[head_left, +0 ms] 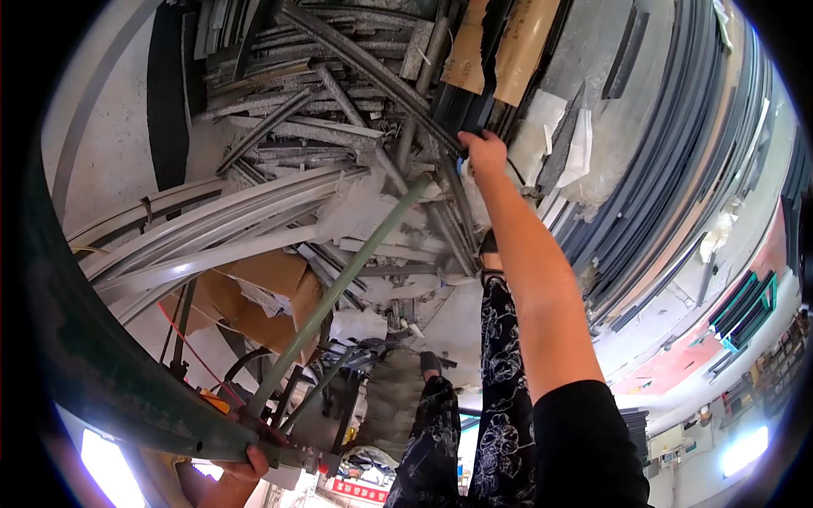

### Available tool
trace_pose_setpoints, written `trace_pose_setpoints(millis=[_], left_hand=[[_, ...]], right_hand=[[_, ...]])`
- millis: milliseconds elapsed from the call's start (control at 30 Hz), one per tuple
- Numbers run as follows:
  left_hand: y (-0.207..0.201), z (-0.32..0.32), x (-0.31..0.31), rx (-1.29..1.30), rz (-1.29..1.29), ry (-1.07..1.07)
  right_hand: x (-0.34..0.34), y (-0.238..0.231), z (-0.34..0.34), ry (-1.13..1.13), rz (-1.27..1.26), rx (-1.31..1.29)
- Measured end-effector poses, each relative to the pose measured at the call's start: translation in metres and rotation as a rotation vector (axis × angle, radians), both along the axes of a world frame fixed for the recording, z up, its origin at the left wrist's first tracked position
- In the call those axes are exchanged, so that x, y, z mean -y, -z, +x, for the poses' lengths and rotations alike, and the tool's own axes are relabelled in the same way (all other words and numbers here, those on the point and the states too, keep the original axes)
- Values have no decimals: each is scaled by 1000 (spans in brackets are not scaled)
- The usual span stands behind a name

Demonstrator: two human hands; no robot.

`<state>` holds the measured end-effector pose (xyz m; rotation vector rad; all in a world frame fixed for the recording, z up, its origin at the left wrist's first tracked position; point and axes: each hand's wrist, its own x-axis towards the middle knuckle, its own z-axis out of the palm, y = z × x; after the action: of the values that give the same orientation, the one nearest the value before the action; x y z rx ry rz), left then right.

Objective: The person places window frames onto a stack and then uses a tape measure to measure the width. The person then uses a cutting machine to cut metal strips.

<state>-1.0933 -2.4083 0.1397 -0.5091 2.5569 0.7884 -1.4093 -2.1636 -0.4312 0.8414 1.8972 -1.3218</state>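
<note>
My right hand (pixel 486 156) reaches far forward, its fingers closed at the lower end of a long dark grey profile strip (pixel 373 74). The strip slants up and left across a heap of cut offcuts (pixel 279 152). Just beyond my fingers lie dark profiles partly wrapped in brown paper (pixel 523 52). Part of the grip is hidden by the hand itself. At the lower left, my left hand (pixel 244 467) has its fingers curled over the edge of a green metal beam (pixel 161 398). A pale green bar (pixel 339 284) slants between the beam and the heap.
White curved profiles (pixel 220 220) lie at left, above an open cardboard box (pixel 246 292). Stacked long dark profiles (pixel 669 169) run along the right. White wrapping scraps (pixel 576 148) lie beside my right hand. My legs in patterned trousers (pixel 500 364) stand below among scraps.
</note>
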Motion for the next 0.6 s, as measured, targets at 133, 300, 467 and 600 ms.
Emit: trace_pose_setpoints(millis=[133,300,467,600], left_hand=[[-7,15,5,8,-53,103],[-2,23,8,-39,-313,230],[1,21,2,-72,-223,72],[0,23,0,-52,-281,122]], right_hand=[[-41,-27,-4,-266,176,-98],[-66,-46,-24,-446,360,40],[-25,-38,-20,-158,475,24],[5,-27,-17,460,303,244]])
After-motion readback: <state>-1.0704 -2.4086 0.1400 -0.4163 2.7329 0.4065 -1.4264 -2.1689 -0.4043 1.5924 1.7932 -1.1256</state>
